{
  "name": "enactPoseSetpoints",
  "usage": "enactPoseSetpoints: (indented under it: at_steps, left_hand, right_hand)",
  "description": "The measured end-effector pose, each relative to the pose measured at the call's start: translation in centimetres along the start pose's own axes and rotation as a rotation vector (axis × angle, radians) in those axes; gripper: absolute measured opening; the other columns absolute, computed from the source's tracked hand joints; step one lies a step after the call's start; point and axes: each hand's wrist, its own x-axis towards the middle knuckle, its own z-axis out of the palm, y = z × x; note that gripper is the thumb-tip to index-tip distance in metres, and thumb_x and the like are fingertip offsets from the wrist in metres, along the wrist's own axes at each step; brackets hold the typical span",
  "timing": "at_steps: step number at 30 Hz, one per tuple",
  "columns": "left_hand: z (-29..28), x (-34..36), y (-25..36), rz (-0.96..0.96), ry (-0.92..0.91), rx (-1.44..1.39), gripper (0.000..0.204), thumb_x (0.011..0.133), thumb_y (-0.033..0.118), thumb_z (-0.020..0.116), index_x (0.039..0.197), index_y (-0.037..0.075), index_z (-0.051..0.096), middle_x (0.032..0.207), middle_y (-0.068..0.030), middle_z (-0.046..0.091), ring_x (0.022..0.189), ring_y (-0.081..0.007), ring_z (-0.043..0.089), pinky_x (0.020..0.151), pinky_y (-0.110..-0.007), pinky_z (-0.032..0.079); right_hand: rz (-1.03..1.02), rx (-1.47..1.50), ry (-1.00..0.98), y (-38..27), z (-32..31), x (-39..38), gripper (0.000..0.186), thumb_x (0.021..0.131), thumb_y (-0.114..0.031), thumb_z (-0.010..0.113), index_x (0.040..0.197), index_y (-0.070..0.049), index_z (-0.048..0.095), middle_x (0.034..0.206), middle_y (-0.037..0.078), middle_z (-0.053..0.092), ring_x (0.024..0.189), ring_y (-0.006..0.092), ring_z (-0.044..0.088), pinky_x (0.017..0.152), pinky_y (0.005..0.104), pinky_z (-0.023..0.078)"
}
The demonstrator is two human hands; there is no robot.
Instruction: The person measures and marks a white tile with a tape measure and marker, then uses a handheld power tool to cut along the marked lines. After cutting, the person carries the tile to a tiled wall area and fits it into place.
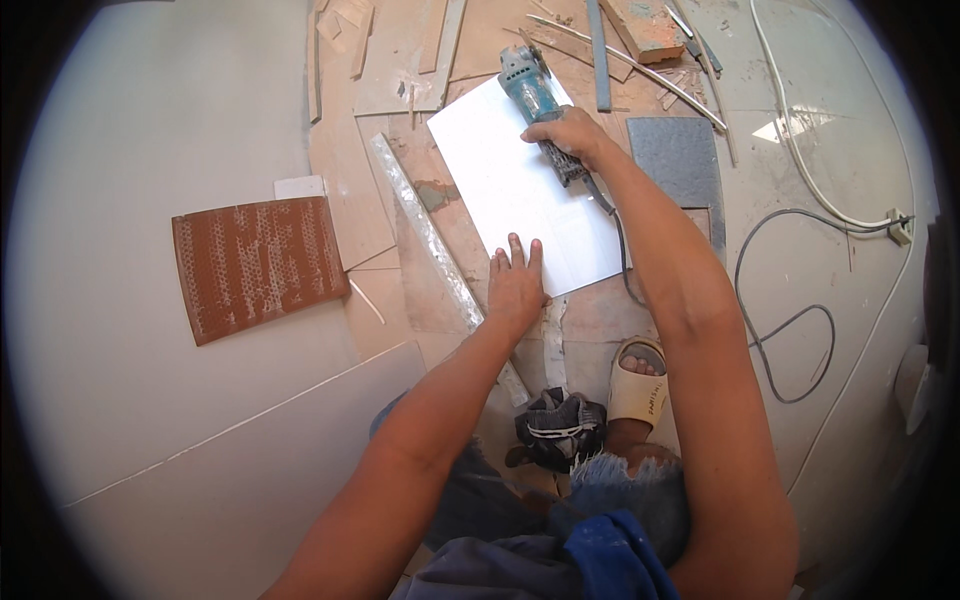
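Observation:
A white rectangular tile (pixel 492 165) lies at a slant on the floor in front of me. My left hand (pixel 517 287) rests on its near edge with the fingers spread flat. My right hand (pixel 574 138) is wrapped round the body of a teal and black angle grinder (pixel 532 92). The grinder's head points away from me, at the tile's far right corner. Its disc shows only as a thin edge, and I cannot tell whether it touches the tile or spins. A dark cord (pixel 619 228) trails from the grinder's rear.
A dusty metal straightedge bar (pixel 430 232) lies left of the tile, with a brown ridged tile (pixel 262 268) beyond it. To the right are a grey tile (pixel 675 160) and a socket block (pixel 899 227) with cables. Offcuts and a brick (pixel 645 38) lie at the far side. My sandalled foot (pixel 638 385) is near.

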Motion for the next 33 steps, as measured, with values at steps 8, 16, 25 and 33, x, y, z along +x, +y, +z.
enactPoseSetpoints:
  at_steps: [8, 16, 25, 33]
  left_hand:
    - [-0.1, 0.0, 0.0, -0.005, -0.011, 0.003, 0.102, 0.073, 0.038, 0.086, 0.153, 0.006, 0.032, 0.155, -0.0336, 0.029, 0.137, -0.0491, 0.042, 0.116, -0.047, 0.034]
    - [0.0, 0.0, -0.1, -0.004, 0.000, -0.007, 0.103, 0.072, 0.037, 0.087, 0.153, 0.006, 0.031, 0.155, -0.0339, 0.029, 0.137, -0.0494, 0.042, 0.116, -0.047, 0.033]
    - [0.1, 0.1, -0.1, -0.001, -0.001, -0.007, 0.103, 0.072, 0.037, 0.087, 0.153, 0.006, 0.031, 0.154, -0.0347, 0.030, 0.136, -0.0501, 0.042, 0.116, -0.048, 0.034]
    - [0.2, 0.1, -0.1, -0.002, 0.011, -0.007, 0.103, 0.072, 0.037, 0.087, 0.153, 0.006, 0.031, 0.154, -0.0347, 0.030, 0.137, -0.0497, 0.042, 0.116, -0.047, 0.033]
  right_hand:
    - [0.006, 0.016, -0.030, 0.1, -0.1, -0.8, 0.040, 0.069, -0.024, 0.083, 0.091, 0.006, 0.069, 0.079, 0.014, 0.069, 0.060, 0.0183, 0.064, 0.055, 0.0308, 0.051]
    - [0.026, -0.014, -0.020, 0.0, -0.2, -1.1, 0.042, 0.068, -0.024, 0.083, 0.094, 0.006, 0.069, 0.079, 0.014, 0.069, 0.061, 0.0185, 0.064, 0.056, 0.0300, 0.051]
    - [0.031, -0.028, -0.006, 0.6, 0.0, -1.0, 0.042, 0.068, -0.027, 0.083, 0.091, 0.005, 0.070, 0.080, 0.014, 0.069, 0.064, 0.0191, 0.065, 0.059, 0.0306, 0.051]
    - [0.035, -0.059, 0.019, 0.6, -0.2, -1.9, 0.043, 0.067, -0.029, 0.083, 0.090, 0.005, 0.071, 0.081, 0.013, 0.069, 0.068, 0.0203, 0.065, 0.063, 0.0320, 0.051]
